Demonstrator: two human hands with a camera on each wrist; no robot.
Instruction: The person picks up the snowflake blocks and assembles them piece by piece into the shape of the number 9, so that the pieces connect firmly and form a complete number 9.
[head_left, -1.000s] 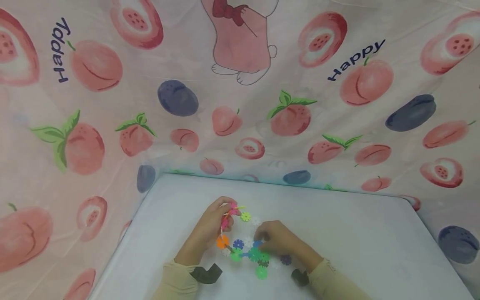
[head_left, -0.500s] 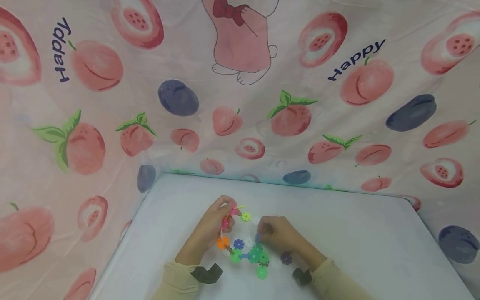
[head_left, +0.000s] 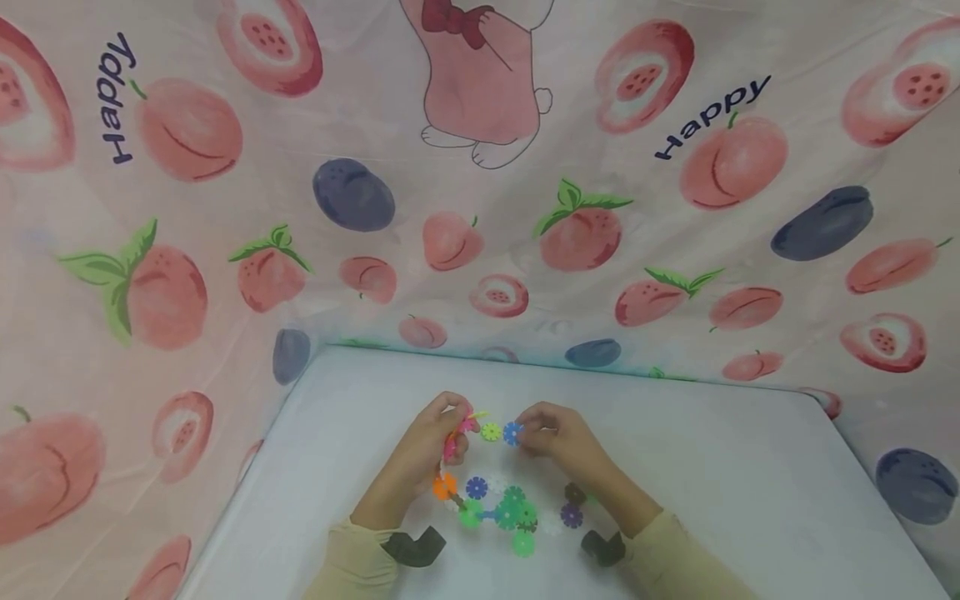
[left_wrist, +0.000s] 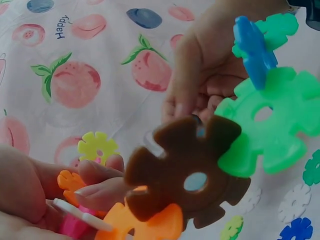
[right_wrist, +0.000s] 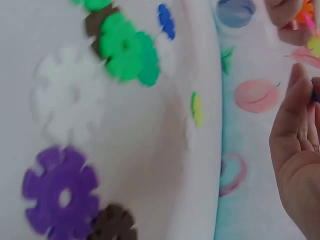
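My left hand (head_left: 429, 440) grips a linked chain of notched plastic snowflake discs by its pink and orange end. From there the chain runs through an orange disc (left_wrist: 145, 224), a brown disc (left_wrist: 170, 170), a green disc (left_wrist: 280, 120) and a blue disc (left_wrist: 254, 50). A yellow disc (left_wrist: 96, 146) stands out by the left fingertips. To the right, my right hand (head_left: 562, 435) pinches a separate blue disc (head_left: 513, 433) between thumb and fingers, level with the left hand. The blue disc is mostly hidden in the right wrist view.
Loose discs lie on the white table (head_left: 712, 500): a yellow one (head_left: 491, 432), a dark blue one (head_left: 477, 487), a green one (head_left: 522, 545), a purple one (right_wrist: 62, 192) and a white one (right_wrist: 70, 95). A fruit-print cloth (head_left: 495, 217) hangs behind the table.
My right hand has lifted the blue disc from among the discs near the chain's green end and moved it away from me, up beside the yellow disc. The left hand stays nearly still.
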